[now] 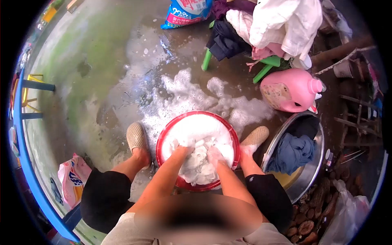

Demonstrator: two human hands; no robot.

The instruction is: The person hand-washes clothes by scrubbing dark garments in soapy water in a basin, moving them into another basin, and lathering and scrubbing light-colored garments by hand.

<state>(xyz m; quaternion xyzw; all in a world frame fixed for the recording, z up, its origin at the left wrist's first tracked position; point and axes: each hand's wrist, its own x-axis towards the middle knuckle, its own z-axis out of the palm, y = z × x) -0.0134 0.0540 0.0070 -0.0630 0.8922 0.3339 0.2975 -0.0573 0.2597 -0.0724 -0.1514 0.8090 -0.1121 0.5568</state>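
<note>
A red-rimmed basin (161,134) stands on the wet floor between my feet, filled with thick white suds. Bunched wet white cloth (199,163) lies in the middle of the foam. My left hand (184,150) is in the basin on the left side of the cloth, closed on it, its fingers mostly covered by foam. On the cloth's right side, my right hand (215,155) also grips it, coated with suds. The part of the cloth under the foam is hidden.
A metal basin (319,163) at right holds dark blue clothes (292,153). Beyond are a pink jug (288,90), clothes heaped on a green stool (267,67) and a blue detergent bag (188,14). A pink-white bag (73,179) is left. Suds cover the floor ahead.
</note>
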